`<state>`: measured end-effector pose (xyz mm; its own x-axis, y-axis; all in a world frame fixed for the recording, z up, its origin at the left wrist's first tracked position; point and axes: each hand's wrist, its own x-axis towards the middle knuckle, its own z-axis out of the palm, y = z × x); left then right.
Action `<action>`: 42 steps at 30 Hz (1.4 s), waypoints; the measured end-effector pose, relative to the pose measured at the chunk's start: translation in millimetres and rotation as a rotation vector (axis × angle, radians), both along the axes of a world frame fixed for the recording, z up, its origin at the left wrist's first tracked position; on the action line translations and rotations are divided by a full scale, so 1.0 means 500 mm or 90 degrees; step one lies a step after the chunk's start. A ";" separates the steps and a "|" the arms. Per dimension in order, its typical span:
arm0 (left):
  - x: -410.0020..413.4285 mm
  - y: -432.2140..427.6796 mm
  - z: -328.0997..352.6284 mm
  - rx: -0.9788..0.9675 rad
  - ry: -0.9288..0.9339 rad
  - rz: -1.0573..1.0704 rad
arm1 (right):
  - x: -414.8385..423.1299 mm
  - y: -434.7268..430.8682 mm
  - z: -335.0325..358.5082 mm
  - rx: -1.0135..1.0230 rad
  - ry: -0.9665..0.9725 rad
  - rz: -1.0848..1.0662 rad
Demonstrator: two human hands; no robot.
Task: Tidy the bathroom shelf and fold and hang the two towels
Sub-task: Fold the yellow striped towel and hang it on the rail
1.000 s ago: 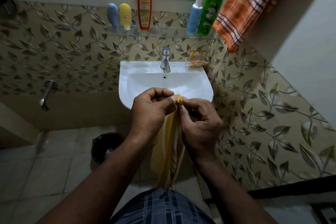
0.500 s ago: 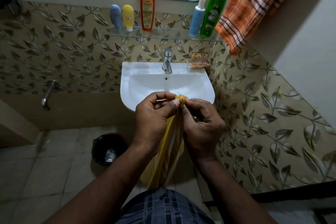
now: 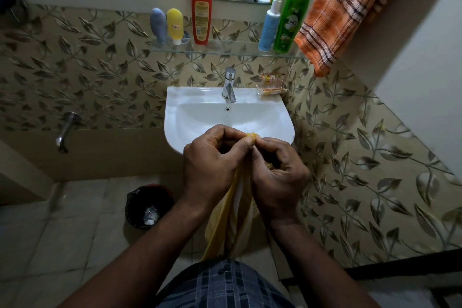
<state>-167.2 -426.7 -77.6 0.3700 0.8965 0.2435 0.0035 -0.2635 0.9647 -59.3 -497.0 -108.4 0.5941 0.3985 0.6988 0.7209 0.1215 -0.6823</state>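
Hands meet over the white sink's [image 3: 172, 107] front rim: left hand [image 3: 212, 165] and right hand [image 3: 277, 177] both pinch the bunched top of the thin yellow towel [image 3: 225, 220], fingers curled tight, cloth hanging limp between the wrists. Orange checked towel [image 3: 342, 7] drapes beside the glass shelf [image 3: 232, 47]. Round black bin [image 3: 132, 197] holds crumpled white scraps.

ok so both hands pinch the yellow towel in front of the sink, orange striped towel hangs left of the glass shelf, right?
No: the head view shows the orange striped towel hanging right of the glass shelf, beside the green pump bottle. Left hand and right hand do both pinch the yellow towel in front of the sink.
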 end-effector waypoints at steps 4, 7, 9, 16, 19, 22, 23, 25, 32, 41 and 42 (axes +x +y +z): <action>0.002 0.006 -0.003 -0.048 -0.046 -0.015 | -0.002 -0.002 0.006 -0.001 0.000 0.044; -0.002 0.021 -0.002 -0.054 -0.076 -0.003 | -0.005 -0.003 0.016 0.001 0.016 0.100; -0.005 0.027 0.005 -0.057 -0.094 -0.022 | 0.003 -0.004 0.027 0.000 0.091 0.140; -0.011 0.035 0.013 -0.066 -0.126 -0.082 | 0.024 0.001 0.048 -0.021 0.170 0.204; -0.009 0.030 0.016 -0.059 -0.133 -0.048 | 0.027 -0.002 0.049 -0.034 0.180 0.214; -0.009 0.023 0.019 -0.016 -0.114 -0.027 | 0.023 0.000 0.054 -0.040 0.161 0.194; -0.009 0.022 0.020 0.001 -0.104 -0.022 | 0.022 0.001 0.055 -0.041 0.146 0.183; -0.011 0.023 0.019 0.026 -0.090 -0.015 | 0.022 0.003 0.057 -0.038 0.107 0.161; -0.018 0.025 0.033 -0.018 -0.096 -0.100 | 0.042 0.012 0.066 -0.116 0.073 0.197; -0.036 0.063 0.048 -0.037 -0.080 -0.199 | 0.108 0.020 0.075 -0.342 -0.038 0.366; -0.039 0.067 0.049 -0.024 -0.081 -0.194 | 0.112 0.019 0.068 -0.363 -0.039 0.370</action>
<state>-186.5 -393.4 -52.9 0.5912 0.7587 0.2734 -0.1906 -0.1980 0.9615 -3.3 -487.3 -74.4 0.1507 0.9357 0.3191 0.6874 0.1328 -0.7140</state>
